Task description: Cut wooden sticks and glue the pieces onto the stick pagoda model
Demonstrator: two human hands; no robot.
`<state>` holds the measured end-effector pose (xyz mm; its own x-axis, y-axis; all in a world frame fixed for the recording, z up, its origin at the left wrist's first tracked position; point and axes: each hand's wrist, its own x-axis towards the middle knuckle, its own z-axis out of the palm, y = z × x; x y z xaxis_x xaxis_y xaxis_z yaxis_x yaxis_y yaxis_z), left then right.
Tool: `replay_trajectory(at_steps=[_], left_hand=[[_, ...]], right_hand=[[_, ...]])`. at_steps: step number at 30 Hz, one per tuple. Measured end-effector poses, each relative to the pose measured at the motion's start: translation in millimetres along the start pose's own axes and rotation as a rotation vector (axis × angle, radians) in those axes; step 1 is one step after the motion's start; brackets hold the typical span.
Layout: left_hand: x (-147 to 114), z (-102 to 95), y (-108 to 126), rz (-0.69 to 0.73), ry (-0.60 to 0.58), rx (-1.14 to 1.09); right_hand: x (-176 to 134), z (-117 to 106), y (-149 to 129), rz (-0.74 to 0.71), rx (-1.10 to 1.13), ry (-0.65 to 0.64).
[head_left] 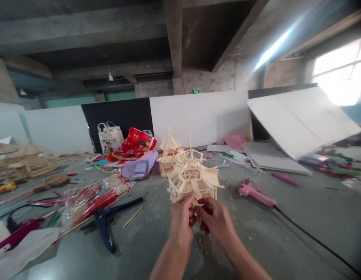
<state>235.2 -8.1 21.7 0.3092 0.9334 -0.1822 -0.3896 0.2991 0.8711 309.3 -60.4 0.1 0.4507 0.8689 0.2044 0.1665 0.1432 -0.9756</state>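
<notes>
Both of my hands meet at the near side of a pavilion model built from thin pale wooden sticks. My left hand is closed, thumb and fingertips pinching a small pale wooden piece. From the other side, my right hand pinches the same piece with curled fingers. The fingers cover most of it, so its full shape is hidden. Directly beyond the hands rises the model's open frame, with slatted roof sections and a tall thin stick. Whether the piece touches the model I cannot tell.
A pink glue gun with a black cord lies at right. To the left are a dark blue cutter-like tool, a loose stick and bagged sticks. Another pointed-roof model stands behind; white boards lie at back right.
</notes>
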Motion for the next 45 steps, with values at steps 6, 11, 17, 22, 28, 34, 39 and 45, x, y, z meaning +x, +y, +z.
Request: replay_trajectory(at_steps=[6,11,17,22,28,34,39,45], left_hand=[[0.4,-0.1,-1.5,-0.034,-0.014,-0.020],[-0.2,0.1,-1.1,-0.048,-0.021,-0.036],[-2.3,2.0,0.9,-0.042,-0.002,-0.062],[-5.8,4.4,1.7,-0.061,0.001,-0.082],[-6.8,5.3,1.4,-0.093,-0.034,-0.095],[-2.6,3.9,0.5,-0.097,-0.027,-0.098],[-0.1,2.2,0.7,-0.104,-0.032,-0.105],[0.1,1.3,0.4,-0.104,-0.050,-0.123]], right_hand=[[-1.4,-2.4,-3.9,-0.009,-0.001,-0.008],[0.0,-1.5,-6.3,-0.034,-0.004,-0.004],[2.2,-1.0,-10.3,-0.099,-0.053,0.044],[1.2,-2.0,-11.9,-0.119,-0.106,0.073],[2.6,-1.8,-12.4,-0.112,-0.151,0.083],[-9.1,-3.3,-13.6,-0.121,-0.198,0.070],[-31.8,-41.8,-14.8,-0.186,-0.472,0.167],[3.6,-154.4,-15.7,-0.196,-1.213,0.345]])
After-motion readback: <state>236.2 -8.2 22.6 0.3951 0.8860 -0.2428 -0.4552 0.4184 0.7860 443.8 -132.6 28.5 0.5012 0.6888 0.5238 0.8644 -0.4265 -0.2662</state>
